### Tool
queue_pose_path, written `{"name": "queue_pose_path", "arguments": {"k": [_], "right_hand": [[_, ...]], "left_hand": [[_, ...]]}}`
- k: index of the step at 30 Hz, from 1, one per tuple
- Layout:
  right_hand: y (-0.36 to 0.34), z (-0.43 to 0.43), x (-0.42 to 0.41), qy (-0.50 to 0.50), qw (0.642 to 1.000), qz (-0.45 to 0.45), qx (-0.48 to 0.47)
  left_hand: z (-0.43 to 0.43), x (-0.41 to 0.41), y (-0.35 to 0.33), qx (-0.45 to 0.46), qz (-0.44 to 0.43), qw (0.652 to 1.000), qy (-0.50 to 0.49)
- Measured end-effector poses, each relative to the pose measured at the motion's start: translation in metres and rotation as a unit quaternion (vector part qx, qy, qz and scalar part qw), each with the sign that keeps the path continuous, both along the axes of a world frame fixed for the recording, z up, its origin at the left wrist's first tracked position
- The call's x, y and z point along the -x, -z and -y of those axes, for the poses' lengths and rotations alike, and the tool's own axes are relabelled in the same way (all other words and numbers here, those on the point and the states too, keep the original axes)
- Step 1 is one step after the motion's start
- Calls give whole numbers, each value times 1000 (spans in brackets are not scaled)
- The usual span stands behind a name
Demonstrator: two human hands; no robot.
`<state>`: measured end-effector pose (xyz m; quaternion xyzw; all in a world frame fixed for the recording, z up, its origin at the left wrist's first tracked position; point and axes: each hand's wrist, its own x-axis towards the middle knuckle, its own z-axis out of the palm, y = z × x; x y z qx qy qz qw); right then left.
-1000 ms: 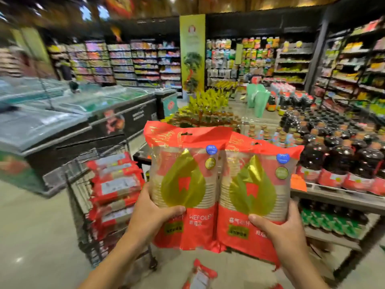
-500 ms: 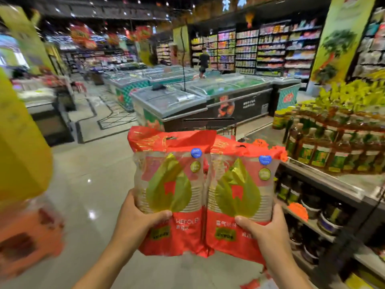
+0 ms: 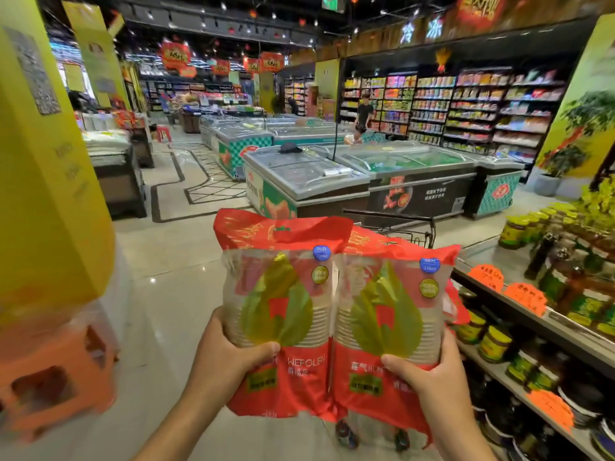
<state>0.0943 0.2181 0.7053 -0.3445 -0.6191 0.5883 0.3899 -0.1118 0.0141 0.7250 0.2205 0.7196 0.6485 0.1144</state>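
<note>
- Open floor (image 3: 166,261) lay left; the shelf (image 3: 532,319) edge ran close on the right.
- My left hand (image 3: 229,357) gripped one red cup pack (image 3: 283,294), my right hand (image 3: 429,384) its twin (image 3: 389,314), both upright, touching.

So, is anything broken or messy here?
The left pack and right pack look whole, gripped by the left hand and right hand. One oddity: a dark thing, maybe a cap, lies on a freezer lid, where no goods belong.
</note>
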Motion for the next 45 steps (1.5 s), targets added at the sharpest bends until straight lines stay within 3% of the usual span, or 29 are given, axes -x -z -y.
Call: {"name": "queue_pose_path", "arguments": {"k": [8, 18, 31, 45], "right_hand": [[-6, 11, 101, -9, 999, 13, -30], [10, -36, 226, -30, 999, -2, -28], [14, -181, 411, -26, 999, -48, 4], [42, -287, 484, 155, 988, -14, 0]], "left_hand": [[14, 101, 3, 0, 20, 1000, -9], [-29, 213, 16, 17, 37, 999, -30], [-178, 400, 1, 49, 12, 999, -22], [-367, 535, 36, 18, 54, 986, 157]]}}
